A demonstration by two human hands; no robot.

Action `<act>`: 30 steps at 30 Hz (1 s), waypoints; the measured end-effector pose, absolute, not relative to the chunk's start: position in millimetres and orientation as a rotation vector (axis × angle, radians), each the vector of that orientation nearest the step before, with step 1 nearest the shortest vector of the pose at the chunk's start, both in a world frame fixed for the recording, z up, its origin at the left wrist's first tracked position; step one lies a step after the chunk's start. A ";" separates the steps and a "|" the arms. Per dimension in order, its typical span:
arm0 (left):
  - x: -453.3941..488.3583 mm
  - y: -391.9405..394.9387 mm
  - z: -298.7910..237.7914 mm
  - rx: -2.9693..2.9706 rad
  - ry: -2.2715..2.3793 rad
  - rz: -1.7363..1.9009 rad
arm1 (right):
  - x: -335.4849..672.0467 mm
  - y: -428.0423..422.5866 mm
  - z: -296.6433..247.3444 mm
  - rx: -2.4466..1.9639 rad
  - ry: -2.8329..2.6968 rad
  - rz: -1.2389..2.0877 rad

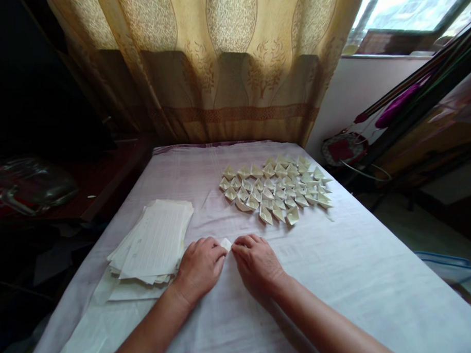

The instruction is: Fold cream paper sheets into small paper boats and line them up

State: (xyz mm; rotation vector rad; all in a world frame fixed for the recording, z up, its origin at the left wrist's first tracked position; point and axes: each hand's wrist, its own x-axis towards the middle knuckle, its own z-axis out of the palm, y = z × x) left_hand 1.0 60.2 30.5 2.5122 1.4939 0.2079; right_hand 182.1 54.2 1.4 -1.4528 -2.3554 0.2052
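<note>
Pale sheet: the wide sheet (97,323) lies flat at the near left of the cloth-covered tabletop (351,285), partly beneath other paper; thin, likely to crease if leaned on.
Left hand: the left hand (200,262) is curled, its thumb and fingertips brought together on the left side of a small folded paper (226,244).
Right hand: the right hand (258,260) mirrors it, fingers bent and tips pinched at the paper's right corner; how firmly it presses, I cannot tell.
Folded paper: white, peaked, small, between the two hands just above the cloth or on it, which is hard to tell. Likely almost weightless, crisp along the folds, weak at the corners; best held lightly at the two side points, since a hard squeeze could crush or tear it.
Paper stack: the loose stack (158,241) sits left of the hands, edges uneven; the lined top sheet probably slides easily and lifts best by a corner.
Paper boats: the cluster of boats (279,188) stands beyond, to the right, close-packed; likely easily knocked.
Curtain: the yellow curtain (232,84) hangs behind the tabletop's far edge.
</note>
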 end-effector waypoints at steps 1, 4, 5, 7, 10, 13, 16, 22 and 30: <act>3.8 61.7 29.4 2.455 1.554 0.244 | 180.2 56.4 2.3 -1.482 -2.300 0.232; 12.8 63.4 21.4 2.338 1.771 0.333 | 174.0 62.4 -0.6 -1.589 -2.159 0.273; 14.8 63.3 18.3 2.320 1.816 0.361 | 172.2 63.8 -3.0 -1.614 -2.118 0.282; 16.7 62.6 13.2 2.301 1.871 0.397 | 169.6 64.6 -8.3 -1.619 -2.043 0.296; 15.9 62.1 7.9 2.277 1.886 0.416 | 168.4 61.8 -14.0 -1.547 -1.970 0.305; 15.0 62.9 0.5 2.223 1.851 0.526 | 169.5 58.2 -16.2 -1.472 -1.940 0.323; 15.5 63.8 -9.5 2.155 1.750 0.698 | 171.9 58.0 -17.7 -1.399 -1.881 0.373; 13.1 64.1 -10.2 2.040 1.617 0.853 | 177.0 61.1 -19.0 -1.286 -1.762 0.518; 11.0 67.2 -5.8 2.064 1.487 0.960 | 176.0 60.1 -13.7 -1.204 -1.810 0.588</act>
